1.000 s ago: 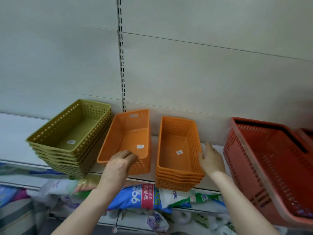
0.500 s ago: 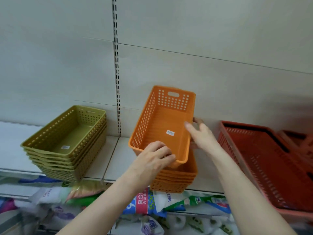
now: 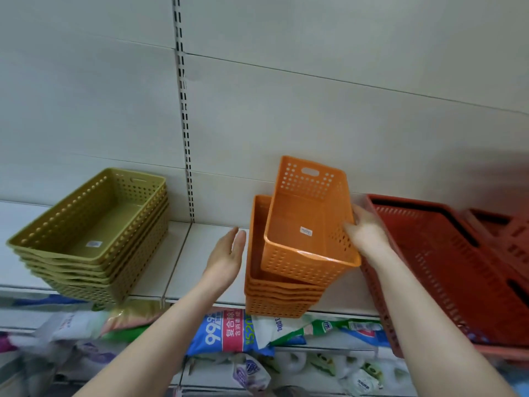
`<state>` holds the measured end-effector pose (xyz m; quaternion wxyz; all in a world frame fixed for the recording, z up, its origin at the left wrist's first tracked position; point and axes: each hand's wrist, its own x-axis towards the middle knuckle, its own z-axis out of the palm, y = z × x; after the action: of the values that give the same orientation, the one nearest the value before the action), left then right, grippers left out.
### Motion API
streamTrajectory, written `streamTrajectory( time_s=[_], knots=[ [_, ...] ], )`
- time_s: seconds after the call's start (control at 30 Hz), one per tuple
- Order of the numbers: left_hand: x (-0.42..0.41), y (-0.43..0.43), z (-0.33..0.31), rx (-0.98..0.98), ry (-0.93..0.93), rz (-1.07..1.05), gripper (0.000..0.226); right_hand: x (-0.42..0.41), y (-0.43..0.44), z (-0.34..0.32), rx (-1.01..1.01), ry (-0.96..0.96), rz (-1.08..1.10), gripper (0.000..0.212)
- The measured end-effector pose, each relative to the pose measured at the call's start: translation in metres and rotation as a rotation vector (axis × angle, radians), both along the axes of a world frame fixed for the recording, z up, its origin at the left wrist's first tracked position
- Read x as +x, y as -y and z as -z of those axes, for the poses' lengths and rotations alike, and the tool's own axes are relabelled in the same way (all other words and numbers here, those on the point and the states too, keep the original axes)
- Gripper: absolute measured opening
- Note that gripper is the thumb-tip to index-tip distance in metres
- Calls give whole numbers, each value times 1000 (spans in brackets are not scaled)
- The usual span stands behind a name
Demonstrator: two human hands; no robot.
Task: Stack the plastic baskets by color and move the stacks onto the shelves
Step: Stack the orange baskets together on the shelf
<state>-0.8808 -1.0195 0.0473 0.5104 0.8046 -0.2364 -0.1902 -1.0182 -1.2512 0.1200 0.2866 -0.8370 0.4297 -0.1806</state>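
A single orange basket (image 3: 303, 219) sits tilted and skewed over the orange stack (image 3: 274, 299) on the white shelf (image 3: 183, 259), its near end partly inside the stack. My right hand (image 3: 365, 233) grips the basket's right wall. My left hand (image 3: 227, 253) hangs open just left of the stack, fingers apart, touching nothing. At the shelf's left end stands a stack of olive-green baskets (image 3: 94, 236).
Large red shopping baskets (image 3: 446, 270) stand tilted right beside my right hand. A slotted upright (image 3: 184, 110) runs up the grey back wall. Bags and packets (image 3: 229, 330) fill the shelf below.
The orange basket went from the shelf, up through the air, and down onto the orange stack. My left hand let go of it and moved left; my right hand now holds its side.
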Motion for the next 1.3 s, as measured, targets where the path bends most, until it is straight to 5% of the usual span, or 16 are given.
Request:
streamTrajectory(
  time_s=[0.13, 0.23, 0.3, 0.43, 0.8, 0.93, 1.07, 1.2, 1.3],
  knots=[
    [3, 9, 7, -8, -420, 52, 70, 21, -4, 15, -72, -128, -75, 41],
    [4, 13, 8, -68, -572, 143, 73, 29, -11, 42, -73, -306, -110, 24],
    [4, 17, 9, -56, -536, 187, 66, 30, -14, 59, -3, -380, -133, 17],
    [5, 26, 22, 123, -321, 197, 51, 20, -23, 75, 317, -152, -151, 62],
    [3, 11, 25, 138, -310, 92, 50, 37, -35, 74, 236, -135, -205, 52],
    [6, -8, 17, 268, -31, 31, 53, 37, -35, 75, 171, -206, -169, 47],
    [32, -64, 10, 183, 338, -75, 35, 42, -46, 73, -29, -319, -51, 31],
    [95, -130, -5, 236, 669, -142, 33, 81, -84, 69, -453, -111, -73, 51],
    [149, -181, -6, 339, 744, -267, 42, 138, -155, 59, -474, 17, -226, 49]
  ],
)
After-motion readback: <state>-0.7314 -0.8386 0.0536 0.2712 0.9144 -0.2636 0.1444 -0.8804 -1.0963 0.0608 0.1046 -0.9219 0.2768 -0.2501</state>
